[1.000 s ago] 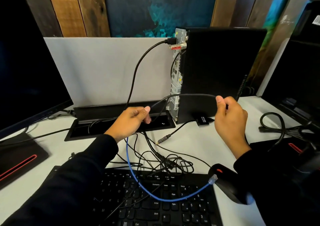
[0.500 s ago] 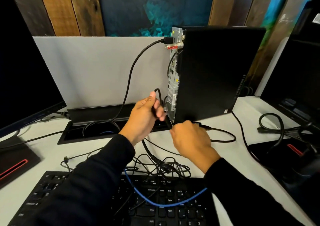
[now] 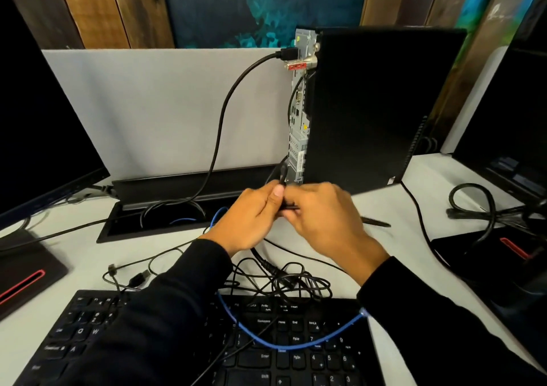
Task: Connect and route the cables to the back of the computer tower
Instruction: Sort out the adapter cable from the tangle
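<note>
The black computer tower [image 3: 373, 110] stands upright at the back of the desk, its grey rear port panel [image 3: 299, 113] facing left. A thick black cable [image 3: 220, 125] is plugged in near the panel's top and drops into the desk's cable tray [image 3: 118, 226]. My left hand [image 3: 251, 220] and my right hand [image 3: 322, 220] meet just below the panel's bottom corner, both pinching a thin black cable [image 3: 282, 172] that loops up toward the panel. A blue network cable [image 3: 284, 345] lies across the keyboard, its clear plug [image 3: 363, 314] free.
A tangle of thin black cables [image 3: 284, 282] lies between my arms and the black keyboard [image 3: 296, 353]. A loose USB plug [image 3: 140, 277] rests left of it. Monitors stand at the left [image 3: 38, 125] and right [image 3: 509, 113]. A coiled power cord [image 3: 479, 208] sits at the right.
My left hand dropped from beside the port panel and my right hand rose to meet it; both now pinch the thin black cable together at the tower's base.
</note>
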Available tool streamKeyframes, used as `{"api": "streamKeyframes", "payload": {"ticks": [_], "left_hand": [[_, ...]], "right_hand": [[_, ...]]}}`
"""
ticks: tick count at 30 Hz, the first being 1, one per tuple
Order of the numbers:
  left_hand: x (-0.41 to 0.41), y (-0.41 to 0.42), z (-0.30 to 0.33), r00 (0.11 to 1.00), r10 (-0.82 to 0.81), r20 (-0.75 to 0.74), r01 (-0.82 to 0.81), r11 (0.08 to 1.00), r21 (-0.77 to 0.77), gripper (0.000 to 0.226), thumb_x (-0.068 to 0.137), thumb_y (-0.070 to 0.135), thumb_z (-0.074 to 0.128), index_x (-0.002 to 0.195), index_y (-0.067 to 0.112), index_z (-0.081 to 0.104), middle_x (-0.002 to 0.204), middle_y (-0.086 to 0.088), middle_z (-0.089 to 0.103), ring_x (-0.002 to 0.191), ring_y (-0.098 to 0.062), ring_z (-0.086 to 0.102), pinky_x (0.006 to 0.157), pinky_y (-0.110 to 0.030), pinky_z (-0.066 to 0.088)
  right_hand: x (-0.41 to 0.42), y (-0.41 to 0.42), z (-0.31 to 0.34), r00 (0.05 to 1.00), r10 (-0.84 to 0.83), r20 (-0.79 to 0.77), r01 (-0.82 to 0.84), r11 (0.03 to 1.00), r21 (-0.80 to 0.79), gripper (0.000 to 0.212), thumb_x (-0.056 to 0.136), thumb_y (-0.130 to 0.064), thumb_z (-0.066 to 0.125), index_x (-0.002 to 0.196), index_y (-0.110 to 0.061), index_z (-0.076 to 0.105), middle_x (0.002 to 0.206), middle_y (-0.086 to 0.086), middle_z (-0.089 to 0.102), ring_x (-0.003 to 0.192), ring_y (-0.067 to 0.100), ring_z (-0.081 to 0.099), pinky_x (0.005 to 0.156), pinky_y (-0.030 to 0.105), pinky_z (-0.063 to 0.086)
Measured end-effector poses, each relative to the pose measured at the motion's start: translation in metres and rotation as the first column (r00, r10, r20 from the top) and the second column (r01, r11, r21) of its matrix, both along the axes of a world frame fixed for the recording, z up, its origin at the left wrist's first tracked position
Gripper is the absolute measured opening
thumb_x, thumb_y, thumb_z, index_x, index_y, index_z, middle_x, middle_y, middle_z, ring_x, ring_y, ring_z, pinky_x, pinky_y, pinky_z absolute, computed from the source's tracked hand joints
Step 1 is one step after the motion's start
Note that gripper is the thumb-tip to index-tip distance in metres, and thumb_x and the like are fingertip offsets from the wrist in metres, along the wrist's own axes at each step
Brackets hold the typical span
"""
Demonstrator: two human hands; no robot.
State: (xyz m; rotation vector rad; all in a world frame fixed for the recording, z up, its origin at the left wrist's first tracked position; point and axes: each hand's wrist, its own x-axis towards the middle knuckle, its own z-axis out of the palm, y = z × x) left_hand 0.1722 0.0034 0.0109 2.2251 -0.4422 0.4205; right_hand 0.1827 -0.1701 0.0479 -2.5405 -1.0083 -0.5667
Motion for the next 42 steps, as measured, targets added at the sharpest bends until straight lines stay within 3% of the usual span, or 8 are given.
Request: {"api": "streamKeyframes", "payload": {"ticks": [4,7,12,21,24,31,37,42], "left_hand": [[-0.004,0.022,-0.019,0.990,0.114,-0.087,-0.127,0.979,-0.157,0.051,0.107,0.052,0.030,0.086,0.019,0.062,0.062,0.017,0.049,0.061,-0.003,0.045,0.061,-0.020,0.036],[-0.003,0.022,-0.025,0.983,0.094,-0.155,-0.134,0.955,-0.266,0.062,0.102,0.061,0.032,0.084,0.009,0.058,0.065,0.012,0.043,0.064,-0.006,0.039,0.064,-0.026,0.034],[-0.003,0.021,-0.022,0.987,0.037,-0.154,-0.100,0.901,-0.423,0.057,0.100,0.064,0.037,0.078,0.011,0.044,0.072,0.005,0.036,0.067,-0.013,0.034,0.070,-0.029,0.036],[0.004,0.016,-0.020,0.963,0.059,-0.264,-0.218,0.748,-0.627,0.055,0.103,0.060,0.032,0.062,0.024,0.033,0.061,0.002,0.026,0.062,-0.018,0.027,0.074,-0.035,0.039],[0.004,0.010,-0.020,0.959,-0.129,-0.253,-0.133,0.584,-0.801,0.053,0.102,0.058,0.034,0.062,0.024,0.039,0.057,0.004,0.025,0.059,-0.018,0.023,0.074,-0.035,0.036],[0.003,0.004,-0.005,0.929,-0.364,-0.065,-0.072,-0.007,-0.997,0.045,0.102,0.049,0.040,0.070,0.019,0.047,0.056,0.003,0.027,0.053,-0.013,0.023,0.075,-0.030,0.038],[0.011,0.005,-0.001,0.946,-0.314,-0.079,-0.117,-0.103,-0.988,0.044,0.104,0.047,0.040,0.071,0.020,0.049,0.055,0.004,0.029,0.054,-0.012,0.021,0.071,-0.028,0.038],[0.012,0.010,0.002,0.955,-0.263,-0.134,-0.157,-0.069,-0.985,0.046,0.106,0.047,0.037,0.070,0.020,0.049,0.055,0.004,0.028,0.050,-0.012,0.024,0.067,-0.028,0.036]], "right_hand": [[0.031,-0.036,0.016,0.996,0.021,0.082,-0.039,0.976,0.214,0.022,0.090,-0.046,0.071,0.090,-0.026,0.062,0.074,-0.007,0.059,0.067,0.021,0.056,0.059,0.042,0.053],[0.049,-0.057,0.019,0.985,-0.011,0.174,-0.060,0.916,0.397,0.012,0.096,-0.016,0.068,0.103,-0.018,0.078,0.086,0.003,0.069,0.076,0.019,0.063,0.068,0.042,0.055],[0.039,-0.044,-0.008,0.988,0.154,-0.012,-0.109,0.753,0.648,0.028,0.093,-0.013,0.072,0.121,-0.013,0.073,0.081,-0.004,0.061,0.066,0.005,0.054,0.060,0.021,0.047],[0.054,-0.005,-0.039,0.990,-0.139,-0.002,0.125,0.880,0.458,0.044,0.101,-0.001,0.049,0.140,-0.016,0.062,0.078,0.005,0.060,0.067,0.012,0.054,0.065,0.022,0.048],[0.059,0.003,-0.045,0.961,-0.236,-0.146,0.263,0.943,0.203,0.055,0.101,-0.009,0.047,0.151,-0.031,0.048,0.090,0.011,0.061,0.077,0.031,0.060,0.074,0.045,0.058],[0.026,0.029,-0.064,0.896,-0.156,-0.417,0.146,0.988,-0.055,0.090,0.106,-0.030,0.049,0.148,-0.058,-0.026,0.115,0.014,0.044,0.076,0.025,0.056,0.074,0.038,0.050],[0.017,0.021,-0.062,0.936,-0.307,0.175,0.330,0.936,-0.123,0.059,0.094,-0.053,0.058,0.149,-0.044,0.038,0.151,0.019,0.030,0.120,0.037,0.040,0.093,0.050,0.043],[0.027,0.004,-0.070,0.976,0.170,0.134,-0.155,0.981,-0.115,0.047,0.095,-0.066,0.051,0.112,-0.027,0.068,0.113,0.001,0.053,0.109,0.025,0.047,0.092,0.047,0.042]]}}
